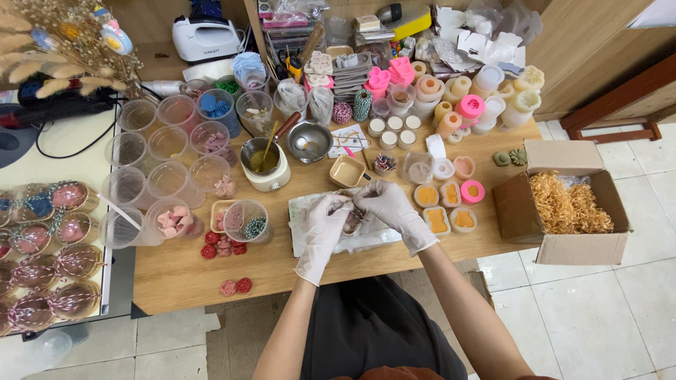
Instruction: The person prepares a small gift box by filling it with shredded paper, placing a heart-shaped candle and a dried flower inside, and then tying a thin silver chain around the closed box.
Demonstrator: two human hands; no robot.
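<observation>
- A cluttered wooden desk [183, 274], plastic cups far left, cardboard box [563, 243] right.
- Gloved left hand [322, 226] and right hand [391, 205] meet, both clamped on a small mould [351, 219].

Cardboard box [563, 246] right of table [183, 271]

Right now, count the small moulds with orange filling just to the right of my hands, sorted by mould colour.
Pale moulds: 4
Pink mould: 1
Total: 5
</observation>
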